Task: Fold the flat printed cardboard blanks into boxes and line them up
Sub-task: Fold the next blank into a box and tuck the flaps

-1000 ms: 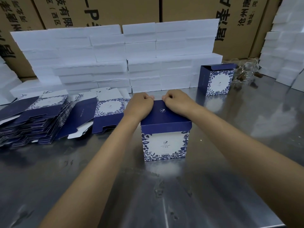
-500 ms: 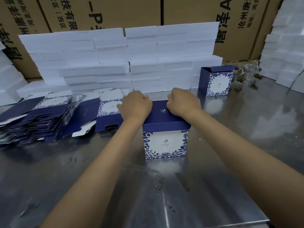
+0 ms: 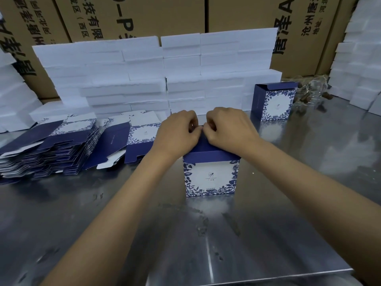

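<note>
A folded blue-and-white floral box (image 3: 210, 177) stands upright mid-table, its white front panel facing me. My left hand (image 3: 177, 133) and my right hand (image 3: 228, 129) sit side by side on its dark blue lid, fingers curled, pinching the lid's far edge at the middle. The lid's far side is hidden behind my hands. A second box (image 3: 272, 102) stands at the back right with its lid flap raised. Flat printed blanks (image 3: 47, 149) lie piled at the left, and one partly unfolded blank (image 3: 134, 141) lies beside them.
White foam slabs (image 3: 156, 73) are stacked in a wall behind the boxes, with more stacks at the far right (image 3: 360, 58). Brown cartons (image 3: 237, 15) rise behind. Clear plastic with brown bits (image 3: 309, 93) lies at the back right. The metal table (image 3: 185, 234) ends near the bottom edge.
Both hands have slid together from the lid's two sides to meet at the middle of its far edge. The box has stayed in place.
</note>
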Motion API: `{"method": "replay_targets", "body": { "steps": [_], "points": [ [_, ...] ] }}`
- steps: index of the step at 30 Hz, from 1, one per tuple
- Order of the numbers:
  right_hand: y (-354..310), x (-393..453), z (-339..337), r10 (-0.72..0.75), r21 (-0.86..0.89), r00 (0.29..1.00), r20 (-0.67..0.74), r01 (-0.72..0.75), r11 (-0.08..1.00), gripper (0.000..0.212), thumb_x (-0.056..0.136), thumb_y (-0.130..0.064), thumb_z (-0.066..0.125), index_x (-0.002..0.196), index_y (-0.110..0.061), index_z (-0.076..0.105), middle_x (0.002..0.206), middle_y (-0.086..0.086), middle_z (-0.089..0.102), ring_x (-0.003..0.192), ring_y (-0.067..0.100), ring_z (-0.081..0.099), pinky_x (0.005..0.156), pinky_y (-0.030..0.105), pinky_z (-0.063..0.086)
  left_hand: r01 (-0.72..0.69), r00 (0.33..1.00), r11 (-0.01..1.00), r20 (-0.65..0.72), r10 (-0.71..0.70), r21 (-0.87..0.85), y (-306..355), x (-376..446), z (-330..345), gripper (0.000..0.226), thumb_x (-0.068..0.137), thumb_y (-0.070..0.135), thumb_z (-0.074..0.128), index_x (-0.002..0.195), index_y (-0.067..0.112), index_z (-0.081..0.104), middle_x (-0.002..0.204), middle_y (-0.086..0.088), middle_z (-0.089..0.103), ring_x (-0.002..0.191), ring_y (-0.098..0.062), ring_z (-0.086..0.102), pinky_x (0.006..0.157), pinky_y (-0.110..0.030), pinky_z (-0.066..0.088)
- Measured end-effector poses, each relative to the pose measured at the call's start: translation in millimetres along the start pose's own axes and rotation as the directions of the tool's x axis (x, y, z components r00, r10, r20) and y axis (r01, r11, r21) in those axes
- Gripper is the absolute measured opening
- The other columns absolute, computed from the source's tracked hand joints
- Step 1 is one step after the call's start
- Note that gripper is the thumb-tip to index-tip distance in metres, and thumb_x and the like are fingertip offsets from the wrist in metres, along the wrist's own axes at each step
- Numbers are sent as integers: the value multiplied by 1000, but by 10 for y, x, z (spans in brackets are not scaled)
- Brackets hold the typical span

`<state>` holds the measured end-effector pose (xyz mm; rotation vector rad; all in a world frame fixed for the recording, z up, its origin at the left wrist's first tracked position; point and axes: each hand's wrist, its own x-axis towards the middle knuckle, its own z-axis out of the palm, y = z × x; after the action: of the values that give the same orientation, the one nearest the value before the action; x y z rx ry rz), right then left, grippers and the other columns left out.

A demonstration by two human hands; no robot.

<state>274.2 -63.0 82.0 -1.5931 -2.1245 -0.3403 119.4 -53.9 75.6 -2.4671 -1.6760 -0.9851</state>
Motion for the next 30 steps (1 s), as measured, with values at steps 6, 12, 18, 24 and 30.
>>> {"method": "replay_targets", "body": {
  "steps": [6, 12, 18, 24, 30],
  "points": [
    [-10, -482, 48, -183, 9, 973, -144, 186, 983, 23, 100, -23, 41, 91, -9, 56, 89, 7, 60, 84, 29, 54, 64, 40, 39, -40, 997, 972, 60, 55, -232, -126, -434, 75, 38, 95, 53, 54, 112, 19, 59, 114, 12, 50, 112, -5, 49, 98, -31, 40],
    [148, -711, 212, -319, -51, 907, -276, 317, 947, 38, 105, -25, 39, 108, 0, 68, 108, 12, 70, 102, 34, 67, 87, 45, 54, -74, 997, 859, -31, 68, -507, -245, -762, 249, 44, 94, 57, 53, 132, 35, 59, 147, 22, 44, 144, 8, 25, 121, -35, 27],
    [127, -729, 323, -301, -8, 881, -366, 320, 947, 35, 102, -25, 52, 119, -2, 72, 122, 10, 72, 111, 34, 68, 93, 47, 55, -95, 988, 759, -156, -9, -644, -213, -786, 319, 20, 93, 25, 69, 112, 29, 73, 135, 14, 61, 144, -3, 36, 117, -40, 35],
    [163, -706, 322, -236, 99, 901, -364, 289, 952, 27, 98, -23, 62, 118, -11, 75, 122, 1, 73, 113, 30, 69, 94, 43, 52, -71, 986, 719, -160, -56, -691, -168, -701, 400, 14, 94, 11, 68, 106, 14, 74, 126, 4, 68, 142, -10, 41, 118, -38, 34],
    [289, -712, 303, -184, 227, 961, -205, 230, 946, 37, 98, -21, 67, 134, -12, 66, 139, 2, 63, 133, 25, 56, 111, 42, 41, -55, 994, 688, -103, -29, -724, -180, -656, 396, 21, 97, 13, 63, 113, 24, 73, 133, 11, 63, 134, -5, 49, 112, -36, 41]
  ]
}}
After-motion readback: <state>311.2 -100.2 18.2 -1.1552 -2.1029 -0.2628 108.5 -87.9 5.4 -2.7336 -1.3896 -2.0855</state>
